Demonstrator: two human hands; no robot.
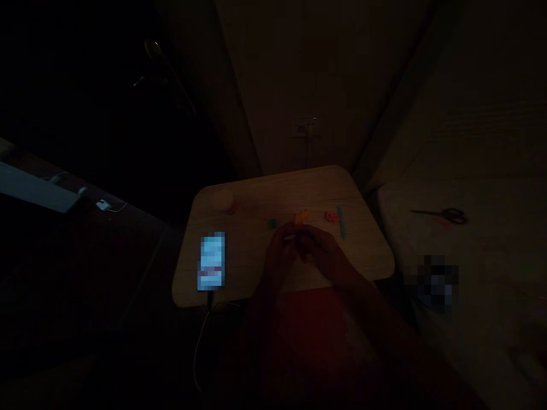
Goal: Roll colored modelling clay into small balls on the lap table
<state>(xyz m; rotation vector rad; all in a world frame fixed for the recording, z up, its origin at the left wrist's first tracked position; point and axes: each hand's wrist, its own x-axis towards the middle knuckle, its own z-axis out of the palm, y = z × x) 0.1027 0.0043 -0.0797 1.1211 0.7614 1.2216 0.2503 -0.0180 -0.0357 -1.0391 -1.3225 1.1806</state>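
The room is very dark. My left hand and my right hand meet over the near middle of a small wooden table, fingers curled together around something small that I cannot make out. Just beyond the fingertips lie an orange lump, a green lump, a red lump and a teal stick-shaped tool. A round pale container stands at the far left of the table.
A lit phone lies on the table's near left, with a cable hanging from it. Scissors rest on a pale surface to the right. A wall socket sits behind the table.
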